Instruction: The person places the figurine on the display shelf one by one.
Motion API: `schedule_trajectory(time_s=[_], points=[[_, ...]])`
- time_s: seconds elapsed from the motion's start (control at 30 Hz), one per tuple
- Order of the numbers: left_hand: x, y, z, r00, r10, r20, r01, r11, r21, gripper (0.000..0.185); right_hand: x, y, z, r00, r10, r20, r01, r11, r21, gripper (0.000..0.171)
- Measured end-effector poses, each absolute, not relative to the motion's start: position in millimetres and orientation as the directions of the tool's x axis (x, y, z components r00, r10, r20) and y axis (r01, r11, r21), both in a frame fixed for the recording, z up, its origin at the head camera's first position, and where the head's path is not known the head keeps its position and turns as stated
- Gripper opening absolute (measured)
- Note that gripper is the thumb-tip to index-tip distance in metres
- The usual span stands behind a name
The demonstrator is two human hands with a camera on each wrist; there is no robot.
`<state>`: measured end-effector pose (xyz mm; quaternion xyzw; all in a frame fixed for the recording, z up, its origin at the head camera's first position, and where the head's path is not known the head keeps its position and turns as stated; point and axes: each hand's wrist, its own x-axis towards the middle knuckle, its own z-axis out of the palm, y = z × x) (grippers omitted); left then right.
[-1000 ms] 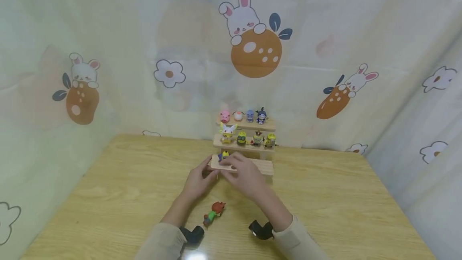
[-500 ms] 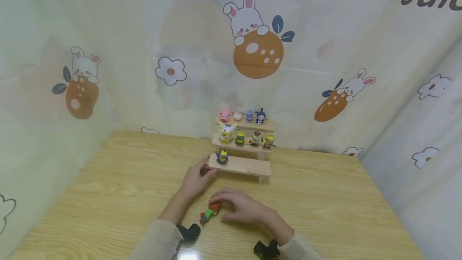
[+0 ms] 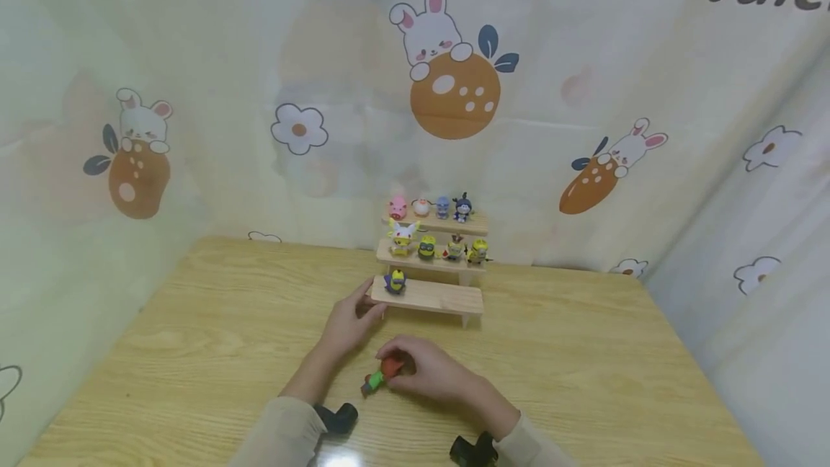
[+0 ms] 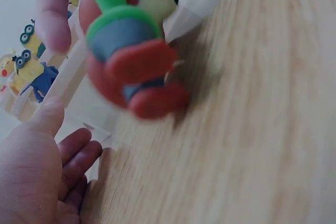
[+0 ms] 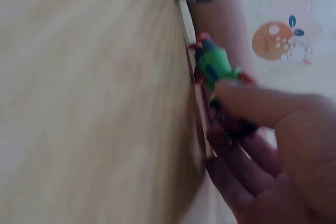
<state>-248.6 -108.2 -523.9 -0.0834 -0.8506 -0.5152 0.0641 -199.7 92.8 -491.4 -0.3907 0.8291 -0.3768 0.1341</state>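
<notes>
Fingers of our right hand (image 3: 431,373) pinched the red-green figure (image 3: 381,375) low over the near table (image 3: 194,337). Left hand (image 3: 350,323), relaxed, touched the stepped shelf (image 3: 441,298)'s left end. Bottom step had one figure (image 3: 395,282); upper steps looked full.

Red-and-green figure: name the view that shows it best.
Left wrist: the figure fills the frame, pinched by the right hand, though blurred. Head view shows it tiny; right wrist shows it sideways, partly behind fingers.
</notes>
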Motion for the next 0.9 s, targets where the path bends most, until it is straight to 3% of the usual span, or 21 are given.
schedule_trajectory(time_s=[0.23,0.63,0.9], points=[[-249.5,-108.5,-524.3,-0.979,0.074,0.188,0.201,0.454,0.868,0.067,-208.1,104.7,-483.3,-0.684,-0.73,0.015,-0.455,0.41,-0.791,0.033],[-248.8,-107.8,-520.6,-0.979,0.066,0.192,0.2,0.467,0.862,0.067,-208.6,109.7,-469.1,-0.735,-0.671,0.1,-0.502,0.439,-0.745,0.035],[-249.9,-108.0,-524.3,-0.981,0.061,0.183,0.19,0.468,0.863,0.066,-201.0,107.6,-457.0,-0.777,-0.627,0.067,-0.482,0.523,-0.702,0.033]])
